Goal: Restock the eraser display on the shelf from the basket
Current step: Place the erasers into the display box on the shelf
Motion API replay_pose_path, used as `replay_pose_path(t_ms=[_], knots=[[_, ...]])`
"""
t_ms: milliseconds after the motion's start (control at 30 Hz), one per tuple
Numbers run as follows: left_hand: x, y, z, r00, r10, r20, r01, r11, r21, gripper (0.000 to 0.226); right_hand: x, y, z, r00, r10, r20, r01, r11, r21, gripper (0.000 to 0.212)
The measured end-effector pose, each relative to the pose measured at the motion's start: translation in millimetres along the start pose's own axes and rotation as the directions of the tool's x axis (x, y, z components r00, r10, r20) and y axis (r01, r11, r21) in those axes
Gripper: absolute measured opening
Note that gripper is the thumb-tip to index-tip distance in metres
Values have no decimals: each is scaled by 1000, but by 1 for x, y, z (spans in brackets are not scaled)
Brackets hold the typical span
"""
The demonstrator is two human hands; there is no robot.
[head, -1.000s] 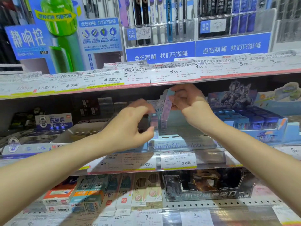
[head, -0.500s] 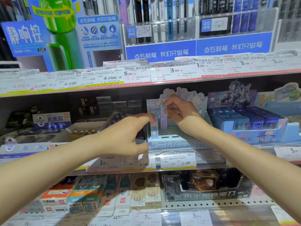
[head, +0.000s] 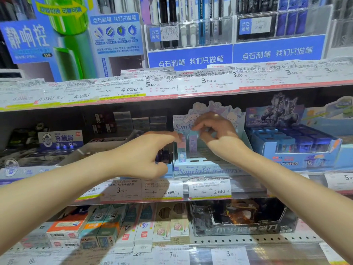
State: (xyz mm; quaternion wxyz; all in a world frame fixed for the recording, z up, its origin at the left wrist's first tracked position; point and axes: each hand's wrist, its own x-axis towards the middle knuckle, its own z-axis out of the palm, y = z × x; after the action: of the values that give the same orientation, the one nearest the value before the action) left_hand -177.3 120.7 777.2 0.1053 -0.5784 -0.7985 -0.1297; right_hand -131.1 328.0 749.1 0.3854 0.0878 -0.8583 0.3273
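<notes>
The light-blue eraser display box [head: 202,170] stands on the middle shelf, with cartoon characters on its backboard. Two erasers stand upright in its left rows: a pink eraser [head: 181,150] and a purple eraser [head: 193,146] just to its right. My right hand [head: 217,131] reaches in from the right and pinches the top of the purple eraser with its fingertips. My left hand [head: 143,153] comes in from the left with its fingers stretched out; the fingertips touch the top of the pink eraser and the thumb hangs lower by the box's left edge. No basket is in view.
A blue box of dark-blue erasers [head: 298,146] sits right of the display, and a shallow white tray [head: 91,150] sits left. Price-tag strips [head: 208,188] line the shelf fronts. The upper shelf edge [head: 172,92] hangs close above my hands. Boxed goods fill the lower shelf.
My right hand brought the purple eraser down from under the upper shelf edge and stood it upright in the box beside the pink one. My left hand stayed by the pink eraser.
</notes>
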Motion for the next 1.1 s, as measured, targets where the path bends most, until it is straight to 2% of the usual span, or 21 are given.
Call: replay_pose_path(t_ms=[133, 333, 467, 600, 733, 933, 1100], knots=[[0, 1, -2, 1000, 11, 10, -11, 1000, -9, 67, 1, 0, 1, 999, 24, 35, -22, 998, -63, 24], [3, 0, 0, 1000, 3, -3, -3, 1000, 8, 66, 3, -4, -4, 995, 70, 75, -71, 997, 21, 34], [3, 0, 5, 994, -11, -111, 12, 1000, 8, 58, -5, -10, -14, 991, 114, 64, -120, 988, 95, 43], [2, 18, 6, 959, -19, -283, 16, 1000, -14, 45, -20, -18, -35, 992, 81, 92, -89, 991, 96, 31], [-7, 46, 9, 934, -71, -351, 64, 997, -30, 33, -43, -25, -50, 994, 40, 101, -61, 977, 206, 17], [-34, 80, 37, 919, -232, -319, 179, 966, -186, 31, -91, -35, -61, 970, 46, 239, -131, 925, 356, 14], [-73, 97, 66, 945, -288, -157, 234, 927, -293, 27, -139, -43, -52, 928, 77, 364, -236, 879, 415, 3]])
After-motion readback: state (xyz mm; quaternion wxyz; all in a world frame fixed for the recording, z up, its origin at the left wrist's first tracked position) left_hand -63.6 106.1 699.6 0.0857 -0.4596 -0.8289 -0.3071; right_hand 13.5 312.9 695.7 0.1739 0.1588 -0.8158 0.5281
